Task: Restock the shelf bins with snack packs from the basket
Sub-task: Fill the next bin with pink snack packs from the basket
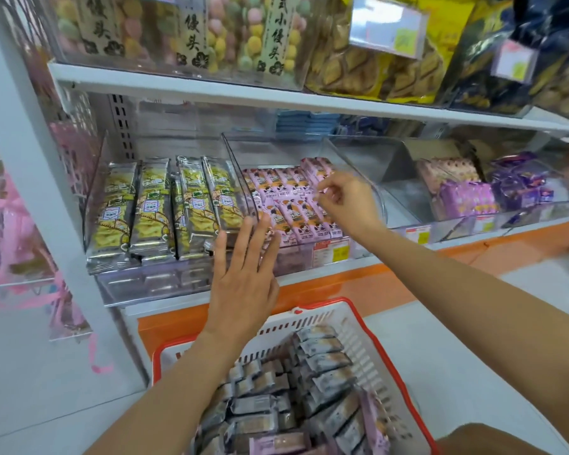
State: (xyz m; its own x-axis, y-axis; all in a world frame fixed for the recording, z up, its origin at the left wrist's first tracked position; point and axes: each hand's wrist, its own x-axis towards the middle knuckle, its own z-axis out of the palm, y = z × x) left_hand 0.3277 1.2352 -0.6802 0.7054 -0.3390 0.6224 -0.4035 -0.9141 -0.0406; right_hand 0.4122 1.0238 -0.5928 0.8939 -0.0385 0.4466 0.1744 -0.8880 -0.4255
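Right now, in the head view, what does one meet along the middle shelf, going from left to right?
yellow snack packs → pink snack packs → clear bin showing no packs → lilac packs → dark purple packs

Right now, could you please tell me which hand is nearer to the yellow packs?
Left. The left hand lies open at the front, just beside the yellow packs. The right hand hovers over the pink packs, one bin further right.
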